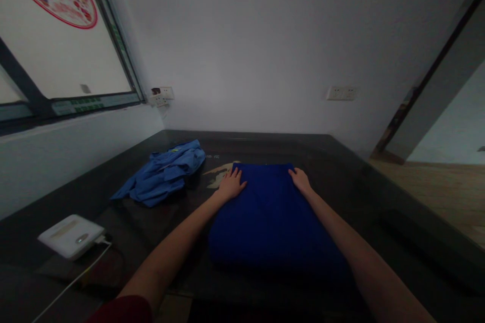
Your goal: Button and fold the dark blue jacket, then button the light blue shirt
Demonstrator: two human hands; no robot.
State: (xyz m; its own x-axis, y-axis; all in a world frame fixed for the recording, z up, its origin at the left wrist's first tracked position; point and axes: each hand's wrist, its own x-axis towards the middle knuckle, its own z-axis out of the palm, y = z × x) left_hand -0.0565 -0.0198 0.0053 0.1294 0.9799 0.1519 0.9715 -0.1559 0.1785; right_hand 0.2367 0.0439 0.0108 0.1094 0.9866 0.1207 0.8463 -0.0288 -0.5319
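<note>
A deep-blue folded cloth (271, 217), perhaps a garment, lies on the dark table in front of me. Its far edge is straight, and its near part fades into shadow. My left hand (232, 185) rests flat on its far left corner with fingers spread. At the far right corner, my right hand (300, 179) has its fingers closed on the cloth's edge. To the left lies a crumpled lighter-blue garment (166, 169), apart from both hands.
A white box-shaped device (73, 236) with a white cable (71, 285) sits at the left on the dark table (352, 186). Wall sockets (341, 93) are behind the table. A window (68, 60) is on the left, and wooden flooring (432, 186) on the right.
</note>
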